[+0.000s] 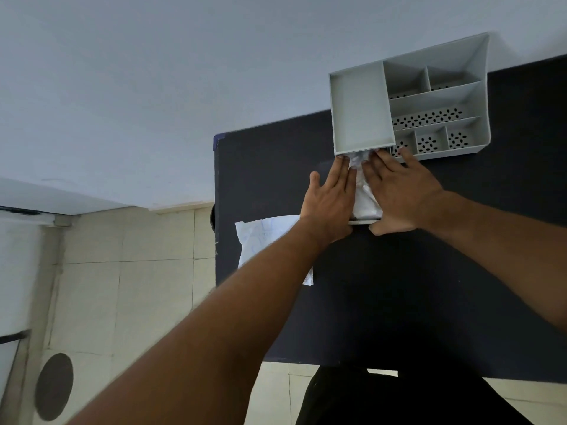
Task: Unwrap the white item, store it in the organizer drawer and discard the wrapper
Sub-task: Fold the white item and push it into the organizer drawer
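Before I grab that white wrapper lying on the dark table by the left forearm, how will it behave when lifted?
The wrapper looks thin and creased, so probably floppy and drooping from a single pinch. It lies flat and unweighted on the table, so likely very light, perhaps sliding if pushed. Part is hidden under the left forearm, so its full extent is unclear.

We see the white item (365, 199) lying in the pulled-out drawer (363, 222) of the grey organizer (411, 99), which stands near the table's far right corner. The drawer juts toward the near edge, its front lip showing below the item. The crumpled white wrapper (270, 237) lies flat by the table's left edge, apart from the organizer.
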